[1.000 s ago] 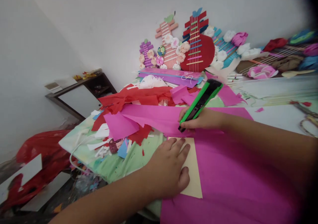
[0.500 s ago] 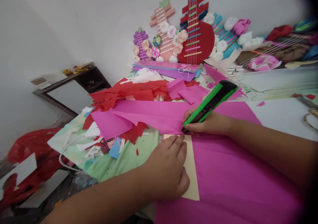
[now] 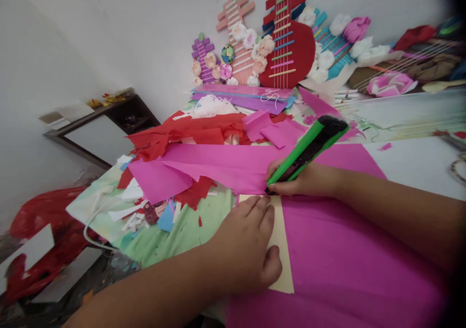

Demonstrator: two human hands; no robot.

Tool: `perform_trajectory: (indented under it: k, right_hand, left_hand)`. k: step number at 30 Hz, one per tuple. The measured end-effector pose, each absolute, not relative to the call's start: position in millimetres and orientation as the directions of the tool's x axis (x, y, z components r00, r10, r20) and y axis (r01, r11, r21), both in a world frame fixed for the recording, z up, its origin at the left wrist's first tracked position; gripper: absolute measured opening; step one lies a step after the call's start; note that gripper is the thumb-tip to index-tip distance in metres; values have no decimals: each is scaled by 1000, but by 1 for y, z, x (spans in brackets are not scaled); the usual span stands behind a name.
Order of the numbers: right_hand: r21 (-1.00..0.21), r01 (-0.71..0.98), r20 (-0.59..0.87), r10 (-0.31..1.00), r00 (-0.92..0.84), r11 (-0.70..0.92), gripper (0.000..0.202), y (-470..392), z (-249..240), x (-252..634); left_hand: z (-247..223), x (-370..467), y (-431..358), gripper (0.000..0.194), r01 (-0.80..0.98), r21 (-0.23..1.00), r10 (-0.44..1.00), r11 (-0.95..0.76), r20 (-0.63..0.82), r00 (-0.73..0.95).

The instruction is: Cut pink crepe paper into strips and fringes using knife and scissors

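My left hand (image 3: 247, 243) lies flat over a pale yellow rectangular card (image 3: 286, 265), fingers pointing away from me and thumb out to the right. The card rests on a large sheet of bright pink paper (image 3: 342, 240), and my palm hides much of it. In my right hand (image 3: 304, 178) is a green and black utility knife (image 3: 307, 148), slanted with its butt end up and to the right. Its tip points down at the pink paper near the card's far edge, close to my left fingertips. The blade itself cannot be made out.
Red paper scraps (image 3: 196, 129) and pink pieces (image 3: 284, 133) lie beyond the sheet. White string (image 3: 214, 106) sits behind them. Decorated guitar-shaped crafts, one red (image 3: 300, 56), lean on the wall. Scissors (image 3: 459, 168) are at the right edge. A dark cabinet (image 3: 140, 112) stands left.
My view has shifted slightly, so the background sits a little higher and further left. My left thumb is a bit further out. The knife stays at nearly the same spot.
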State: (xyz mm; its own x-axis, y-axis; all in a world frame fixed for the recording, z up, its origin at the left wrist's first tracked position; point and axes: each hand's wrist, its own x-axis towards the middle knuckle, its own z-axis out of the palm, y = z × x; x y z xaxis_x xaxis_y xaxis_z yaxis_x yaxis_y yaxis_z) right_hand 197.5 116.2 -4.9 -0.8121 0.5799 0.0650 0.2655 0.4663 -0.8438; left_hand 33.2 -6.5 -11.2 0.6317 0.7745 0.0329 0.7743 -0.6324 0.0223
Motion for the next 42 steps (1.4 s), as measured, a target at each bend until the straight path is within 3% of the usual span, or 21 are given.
perform_trajectory:
  k: [3, 10, 20, 29, 38, 42]
  right_hand:
    - [-842, 231, 106, 571, -814, 487, 12, 116, -7, 198]
    - [-886, 272, 51, 660, -749, 377, 11, 117, -10, 203]
    - [-821, 264, 93, 575, -813, 507, 6, 114, -6, 201]
    - [-888, 215, 79, 596, -799, 407, 20, 119, -4, 210]
    - [-816, 248, 97, 547, -832, 522, 16, 116, -3, 205]
    - [-842, 231, 99, 560, -823, 488, 17, 117, -3, 207]
  left_hand:
    - [-10, 34, -6, 58, 772, 11, 772, -635, 27, 635]
    - [-6, 34, -6, 59, 787, 8, 787, -616, -13, 616]
    - [-9, 33, -5, 60, 790, 69, 792, -609, -4, 610]
    - [-8, 31, -4, 61, 794, 116, 800, -596, -1, 600]
    - [-8, 33, -4, 60, 794, 111, 800, -598, 23, 600]
    - [-7, 33, -4, 59, 791, 113, 796, -602, 10, 605]
